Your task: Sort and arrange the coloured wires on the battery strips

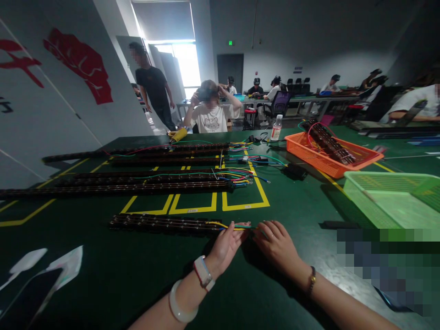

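Observation:
A dark bundle of strips [161,223] lies in front of me on the green table, with yellow, green and blue wires [220,224] coming out of its right end. Those wires pass over the palm and fingers of my left hand [227,245], which is turned up, its thumb against them. My right hand [277,240] is just to the right, back upward, with bent fingers closed around the wire ends. The wire tips are hidden under its fingers.
Longer strip bundles [151,185] with coloured wires lie behind, across yellow tape outlines. An orange basket [309,156] holding strips and a green basket [378,211] stand right. A bottle [276,128] is at the back. A person [211,114] sits opposite.

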### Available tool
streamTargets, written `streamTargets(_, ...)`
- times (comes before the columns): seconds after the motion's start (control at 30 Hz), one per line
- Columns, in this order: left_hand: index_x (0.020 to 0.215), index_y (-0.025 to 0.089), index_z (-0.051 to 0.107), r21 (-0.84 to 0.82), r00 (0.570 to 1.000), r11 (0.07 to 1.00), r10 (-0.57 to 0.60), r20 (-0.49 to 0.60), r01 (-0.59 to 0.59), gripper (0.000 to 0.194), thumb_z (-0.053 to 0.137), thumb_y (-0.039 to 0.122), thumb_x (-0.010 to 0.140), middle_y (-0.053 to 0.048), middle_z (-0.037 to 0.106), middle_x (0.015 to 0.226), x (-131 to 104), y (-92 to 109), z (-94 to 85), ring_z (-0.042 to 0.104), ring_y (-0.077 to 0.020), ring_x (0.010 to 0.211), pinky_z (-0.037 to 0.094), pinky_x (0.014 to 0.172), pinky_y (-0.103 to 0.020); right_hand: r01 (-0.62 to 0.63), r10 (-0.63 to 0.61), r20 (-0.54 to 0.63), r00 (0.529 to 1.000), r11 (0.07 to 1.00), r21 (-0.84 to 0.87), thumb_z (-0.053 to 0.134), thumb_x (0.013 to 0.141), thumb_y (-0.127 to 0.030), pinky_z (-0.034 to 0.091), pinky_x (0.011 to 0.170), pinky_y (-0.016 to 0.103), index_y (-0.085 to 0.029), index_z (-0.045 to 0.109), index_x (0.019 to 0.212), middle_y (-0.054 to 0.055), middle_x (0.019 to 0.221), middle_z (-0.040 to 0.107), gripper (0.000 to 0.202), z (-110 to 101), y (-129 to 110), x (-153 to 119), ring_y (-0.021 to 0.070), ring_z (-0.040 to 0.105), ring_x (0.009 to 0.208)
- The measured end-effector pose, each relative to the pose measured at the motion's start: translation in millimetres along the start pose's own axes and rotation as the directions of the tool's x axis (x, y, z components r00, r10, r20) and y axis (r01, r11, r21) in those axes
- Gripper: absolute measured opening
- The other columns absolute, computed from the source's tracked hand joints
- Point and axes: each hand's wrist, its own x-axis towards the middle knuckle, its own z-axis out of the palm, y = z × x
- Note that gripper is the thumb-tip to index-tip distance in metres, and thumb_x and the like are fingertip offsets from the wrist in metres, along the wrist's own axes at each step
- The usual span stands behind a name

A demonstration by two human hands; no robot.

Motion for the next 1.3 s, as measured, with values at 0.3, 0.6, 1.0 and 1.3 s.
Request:
streamTargets(0.3, 0.096, 0.009, 0.065, -0.011, 1.000, 1.000, -0.016, -0.018, 0.016, 0.028, 0.048, 0.030, 0.089, -0.016, 0.064, 0.111, 0, -2, -1.5, 0.054, -0.0251, 0.113, 0.035, 0.103, -0.040, 0.019, -0.019, 0.050, 0.999, 1.000, 0.004, 0.060, 0.082, -0.020, 0.030, 0.103, 0.045, -0.019, 0.066, 0.090, 0.008, 0.109, 0.061, 0.010, 11, 0, 0, 0.0246, 0.050, 0.109)
streamTargets(0.6, 0.087, 0.008, 0.065, 0.001, 0.998, 1.000, -0.014, -0.063, 0.014, 0.026, 0.050, 0.029, 0.087, -0.015, 0.068, 0.095, -1, -2, 0.1, 0.061, -0.0233, 0.097, 0.042, 0.094, -0.038, -0.004, 0.005, -0.003, 1.000, 0.977, 0.215, 0.056, 0.085, -0.022, 0.036, 0.098, 0.042, -0.021, 0.064, 0.088, 0.005, 0.104, 0.062, 0.008, 2, -15, 7, 0.0197, 0.053, 0.100)
streamTargets(1.0, 0.093, 0.011, 0.062, -0.006, 0.998, 0.999, -0.046, -0.038, 0.045, 0.036, 0.048, 0.043, 0.087, -0.014, 0.067, 0.100, -4, 4, 9.8, 0.062, -0.0217, 0.098, 0.042, 0.097, -0.037, -0.039, 0.008, 0.113, 0.994, 0.962, 0.272, 0.049, 0.091, -0.028, 0.035, 0.071, 0.028, -0.018, 0.060, 0.076, 0.002, 0.072, 0.057, 0.021, -23, 16, 38, 0.0144, 0.049, 0.070)
streamTargets(1.3, 0.089, 0.011, 0.060, 0.007, 0.991, 0.998, -0.066, -0.118, 0.067, 0.021, 0.057, 0.031, 0.085, -0.016, 0.068, 0.100, -4, 2, 6.2, 0.062, -0.0239, 0.101, 0.038, 0.100, -0.043, -0.074, 0.021, 0.194, 0.981, 0.960, 0.269, 0.057, 0.087, -0.030, 0.035, 0.070, 0.026, -0.018, 0.064, 0.081, 0.002, 0.076, 0.060, 0.015, 9, 55, 79, 0.0146, 0.052, 0.073)
